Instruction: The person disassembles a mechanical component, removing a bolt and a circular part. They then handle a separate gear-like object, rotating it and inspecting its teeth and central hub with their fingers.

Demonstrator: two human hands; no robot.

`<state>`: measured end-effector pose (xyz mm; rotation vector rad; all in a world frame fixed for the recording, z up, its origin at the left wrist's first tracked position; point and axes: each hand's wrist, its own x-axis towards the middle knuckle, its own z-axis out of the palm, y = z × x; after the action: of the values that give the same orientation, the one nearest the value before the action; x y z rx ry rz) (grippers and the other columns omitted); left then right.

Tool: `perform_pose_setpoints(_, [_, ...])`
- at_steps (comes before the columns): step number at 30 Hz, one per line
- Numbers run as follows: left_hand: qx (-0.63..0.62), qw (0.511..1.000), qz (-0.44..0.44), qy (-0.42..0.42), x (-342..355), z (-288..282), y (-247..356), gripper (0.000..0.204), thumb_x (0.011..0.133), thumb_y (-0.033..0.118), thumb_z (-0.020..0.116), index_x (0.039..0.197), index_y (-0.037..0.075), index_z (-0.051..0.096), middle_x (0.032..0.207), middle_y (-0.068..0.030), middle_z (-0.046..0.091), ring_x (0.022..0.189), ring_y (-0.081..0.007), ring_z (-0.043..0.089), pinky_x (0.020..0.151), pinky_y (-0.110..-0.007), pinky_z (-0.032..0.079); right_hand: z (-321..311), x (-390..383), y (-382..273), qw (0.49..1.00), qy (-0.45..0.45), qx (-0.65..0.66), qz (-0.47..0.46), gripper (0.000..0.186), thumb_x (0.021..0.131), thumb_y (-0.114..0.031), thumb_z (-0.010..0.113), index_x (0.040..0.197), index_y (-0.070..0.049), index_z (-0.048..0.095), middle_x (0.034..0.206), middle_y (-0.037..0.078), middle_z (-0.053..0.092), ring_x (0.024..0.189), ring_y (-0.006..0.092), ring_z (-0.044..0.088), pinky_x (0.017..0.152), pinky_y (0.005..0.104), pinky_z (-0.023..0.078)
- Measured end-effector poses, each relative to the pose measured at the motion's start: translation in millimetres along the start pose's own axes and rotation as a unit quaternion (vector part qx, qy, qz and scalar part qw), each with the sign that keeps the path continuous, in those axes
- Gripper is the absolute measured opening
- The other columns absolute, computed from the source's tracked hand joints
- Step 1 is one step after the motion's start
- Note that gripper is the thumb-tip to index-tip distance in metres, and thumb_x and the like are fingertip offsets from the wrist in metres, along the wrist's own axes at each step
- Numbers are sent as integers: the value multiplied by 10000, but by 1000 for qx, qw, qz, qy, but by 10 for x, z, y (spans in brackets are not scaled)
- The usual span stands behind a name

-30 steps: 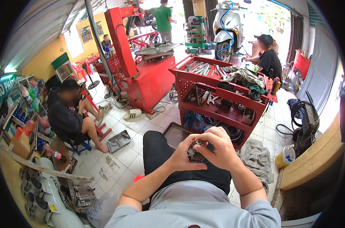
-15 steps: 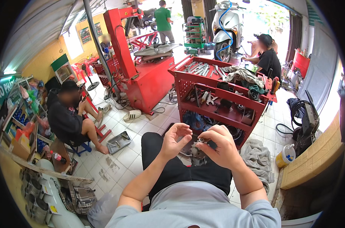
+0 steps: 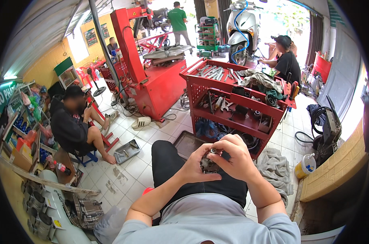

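Observation:
Above my lap, a grey metal machine part [image 3: 209, 164] sits between my two hands, mostly covered by fingers. My left hand [image 3: 193, 166] curves round its left side, the thumb lying along the near edge. On the other side, my right hand [image 3: 234, 158] has its thumb and fingers closed at the top of the part, by a small round metal piece [image 3: 213, 151]. That piece looks like a ring or bushing, too small to name surely. The right fingertips are partly hidden.
Ahead stands a red tool cart [image 3: 237, 103] with wrenches and rags. A shallow tray [image 3: 188, 144] lies on the floor beyond my knees, a metal pan [image 3: 127, 151] left of it. Grey cloth [image 3: 275, 173] lies right. A person [image 3: 72, 122] sits at left.
My left hand has come right and down from beside the part to curve round it. My right hand stays nearly in place with the small piece. The floor tray is more visible.

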<state>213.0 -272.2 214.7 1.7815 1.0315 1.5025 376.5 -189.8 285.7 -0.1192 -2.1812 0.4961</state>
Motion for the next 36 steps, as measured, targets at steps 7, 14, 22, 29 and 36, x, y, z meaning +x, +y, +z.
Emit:
perform_pose_setpoints(7, [-30,999,9,13,27,-74,-99,793,666,189,890,1314,53,454,1135,-74,592,1083,-175,576,975,-330,436,-10,2,-2,1000,2,-6,-2,229,739,-138,799,921,-64,682,798,41,610,758,229,551,707,340,421])
perform_pose_setpoints(14, [-177,979,17,101,63,-367,-458,737,862,555,681,1322,27,452,1127,-80,614,1094,-181,594,968,-321,420,-14,10,16,1000,9,-18,-12,224,768,-180,785,921,-67,668,801,39,604,745,223,565,706,339,410])
perform_pose_setpoints(22, [-128,991,8,-25,25,-193,-199,784,775,408,796,1349,-1,453,1256,-84,546,1172,-172,522,1024,-328,382,-12,-5,53,1000,10,-7,3,210,778,-190,777,907,-65,666,773,26,595,697,206,567,694,333,398])
perform_pose_setpoints(29, [-67,997,-9,-37,-2,-77,-59,800,673,183,889,1335,27,467,1222,-67,559,1158,-153,533,1007,-317,416,11,-3,24,1000,11,2,0,207,760,-161,786,902,-65,671,767,27,590,703,208,549,686,337,401])
perform_pose_setpoints(36, [-22,999,-26,-27,1,-53,-21,757,681,182,889,1306,37,488,1177,-72,598,1114,-150,566,975,-310,452,-8,0,-5,1000,-3,7,7,216,737,-130,801,903,-58,684,786,37,609,744,224,547,693,337,419])
